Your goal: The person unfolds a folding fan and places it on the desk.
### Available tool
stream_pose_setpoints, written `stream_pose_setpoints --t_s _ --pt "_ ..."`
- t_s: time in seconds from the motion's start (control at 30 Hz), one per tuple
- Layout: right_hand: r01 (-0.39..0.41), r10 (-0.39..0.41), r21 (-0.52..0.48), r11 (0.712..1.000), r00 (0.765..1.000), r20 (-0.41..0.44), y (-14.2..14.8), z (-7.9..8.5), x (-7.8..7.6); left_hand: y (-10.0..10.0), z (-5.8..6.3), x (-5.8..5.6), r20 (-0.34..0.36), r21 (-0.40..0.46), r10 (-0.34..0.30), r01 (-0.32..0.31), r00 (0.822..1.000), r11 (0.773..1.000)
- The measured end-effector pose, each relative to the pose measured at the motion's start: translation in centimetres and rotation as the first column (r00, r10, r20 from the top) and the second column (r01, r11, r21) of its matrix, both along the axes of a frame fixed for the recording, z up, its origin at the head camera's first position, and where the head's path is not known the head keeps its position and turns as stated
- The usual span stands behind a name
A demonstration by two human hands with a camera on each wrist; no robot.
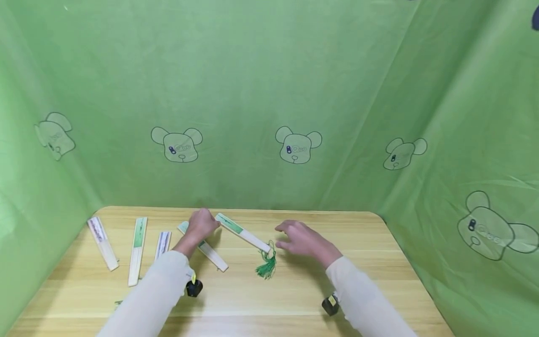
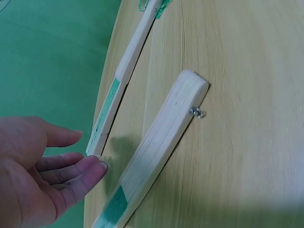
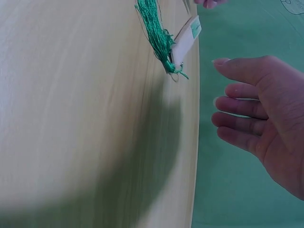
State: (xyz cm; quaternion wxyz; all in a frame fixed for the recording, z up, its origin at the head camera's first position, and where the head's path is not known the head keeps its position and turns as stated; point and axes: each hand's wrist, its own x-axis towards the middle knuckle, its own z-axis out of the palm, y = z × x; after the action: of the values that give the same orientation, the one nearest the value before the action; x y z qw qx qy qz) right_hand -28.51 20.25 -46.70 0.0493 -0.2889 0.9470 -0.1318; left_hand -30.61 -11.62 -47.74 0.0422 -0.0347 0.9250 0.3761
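A folded hand fan (image 1: 245,234) with a green section lies slanted at the table's back, its green tassel (image 1: 267,267) at the right end. My left hand (image 1: 202,226) is at that fan's left end; in the left wrist view the thumb and fingers stand apart beside the tip, loosely bent. Whether the fingertips touch it I cannot tell. Below this hand lies a second green-and-white folded fan (image 2: 159,130), partly hidden by the hand in the head view. My right hand (image 1: 304,241) hovers right of the tassel, fingers apart, holding nothing.
Further left on the wooden table (image 1: 337,281) lie a purple-and-white folded fan (image 1: 103,243), a green-and-white one (image 1: 137,250) and another purple one (image 1: 163,243), partly behind the left sleeve. Green curtains (image 1: 252,93) stand behind and at both sides.
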Motion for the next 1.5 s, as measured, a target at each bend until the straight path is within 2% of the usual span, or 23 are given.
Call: stream_pose_setpoints --t_s 0.13,0.33,0.63,0.73,0.97,1.3,1.5 --pt "-0.009 0.009 -0.012 1.000 1.000 0.004 -0.7 -0.3 -0.2 0.4 -0.2 -0.2 0.043 0.024 0.032 -0.033 0.999 0.999" --pt "-0.018 0.018 -0.005 1.000 1.000 0.007 -1.6 -0.9 -0.5 0.9 -0.4 -0.5 0.123 0.058 0.100 -0.108 0.987 0.992" --pt "-0.043 0.043 0.022 0.999 0.999 -0.010 -2.7 -1.9 -0.8 1.2 -1.0 -0.8 0.174 0.138 0.143 -0.168 0.974 0.976" --pt "-0.042 0.043 0.041 0.998 0.999 -0.010 -3.1 -2.1 -0.9 1.3 -1.0 -0.7 0.188 0.183 0.157 -0.191 0.970 0.964" --pt "-0.046 0.046 0.042 0.998 0.999 0.004 -3.9 -2.4 -1.3 1.6 -0.8 -0.7 0.219 0.252 0.178 -0.232 0.959 0.939" --pt "-0.044 0.043 0.023 0.999 0.999 0.027 -4.4 -3.4 -1.7 1.7 -1.1 -0.7 0.230 0.318 0.180 -0.249 0.956 0.915" --pt "-0.043 0.042 0.013 0.999 0.999 0.030 -5.1 -3.5 -1.7 1.7 -1.1 -0.4 0.241 0.394 0.168 -0.254 0.956 0.883"
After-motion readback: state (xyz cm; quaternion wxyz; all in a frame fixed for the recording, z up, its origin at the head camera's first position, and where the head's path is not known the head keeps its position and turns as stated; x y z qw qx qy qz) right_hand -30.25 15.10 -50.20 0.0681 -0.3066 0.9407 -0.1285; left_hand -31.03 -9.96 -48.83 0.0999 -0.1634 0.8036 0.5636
